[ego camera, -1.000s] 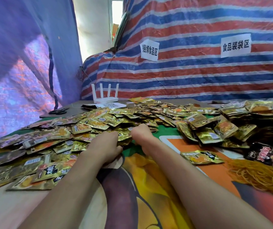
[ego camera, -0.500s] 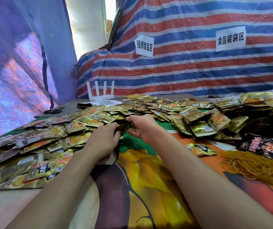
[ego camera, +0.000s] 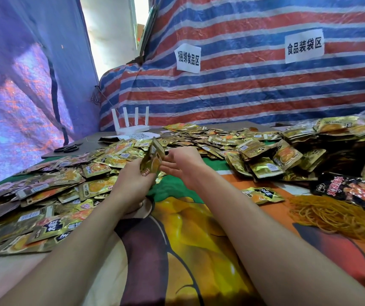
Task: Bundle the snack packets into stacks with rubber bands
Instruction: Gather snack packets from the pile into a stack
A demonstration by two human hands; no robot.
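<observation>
A striped tarp (ego camera: 254, 91) fills the back, and a purple tarp (ego camera: 22, 85) hangs at the left. Below them a printed cloth (ego camera: 199, 244) covers the table. Both bare forearms cross it, and the left one overlaps the near edge of the packets.

Gold packets (ego camera: 71, 188) lie loose and overlapping in a wide band from the left edge round the back. At the right they are piled higher in a heap (ego camera: 331, 131). This band rings the bare patch of cloth on three sides.

A tangle of bands (ego camera: 336, 215) lies on the cloth at the right. It touches a dark bag (ego camera: 353, 192) just behind it.

The left hand (ego camera: 133, 180) is curled round a small stack (ego camera: 151, 160) of packets. It holds the stack upright above the cloth, which hides some of the packets behind. The right hand (ego camera: 183, 165) is just beside the stack, palm towards it and fingers loosely spread. Whether it touches the stack cannot be told.

A white router (ego camera: 130, 127) stands on bare tabletop behind the packets, next to a sheet (ego camera: 139, 136) with a code. Two paper signs (ego camera: 188, 58) are stuck to the striped tarp. One packet (ego camera: 262, 194) lies alone right of the right forearm. Scissors (ego camera: 68, 148) lie at the far left of the table.
</observation>
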